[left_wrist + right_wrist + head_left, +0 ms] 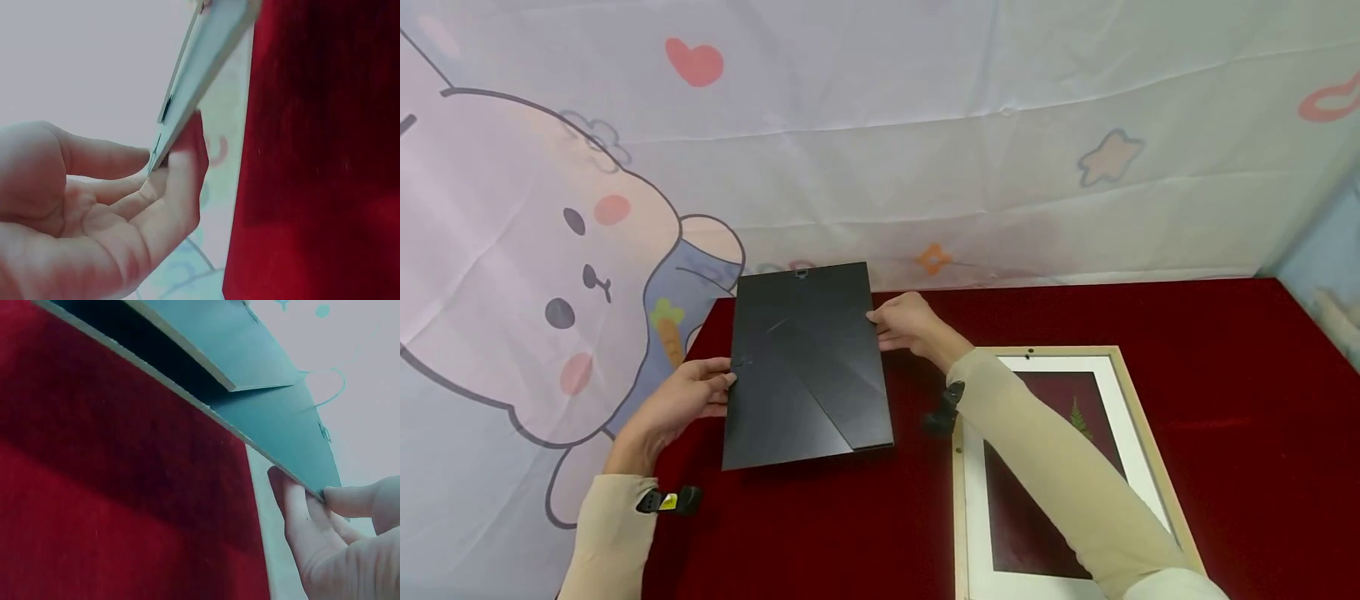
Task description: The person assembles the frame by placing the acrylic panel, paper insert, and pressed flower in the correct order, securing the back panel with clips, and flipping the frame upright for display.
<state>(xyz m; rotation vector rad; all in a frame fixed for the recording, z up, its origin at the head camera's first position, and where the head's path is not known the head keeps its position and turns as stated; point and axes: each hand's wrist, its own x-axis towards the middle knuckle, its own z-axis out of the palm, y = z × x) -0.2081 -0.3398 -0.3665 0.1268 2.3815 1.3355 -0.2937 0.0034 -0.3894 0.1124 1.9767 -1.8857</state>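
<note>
A black picture-frame backing board [775, 333] is held up above the table between both hands, its easel leg [850, 387] on the side facing me. My left hand [681, 392] pinches its left edge. On the opposite edge, higher up, my right hand [913, 323] pinches it between thumb and fingers. The right wrist view shows the leg tilted away from the board [275, 434] at one end. To the right lies a light wooden picture frame [1131, 392] with a white mat and a pressed fern leaf [1079, 418] on dark red; my right forearm crosses over it.
A dark red cloth [820, 533] covers the table. Behind it hangs a pale curtain [880, 167] printed with a cartoon animal, a heart and stars. Small dark fasteners [1030, 353] sit along the wooden frame's edge.
</note>
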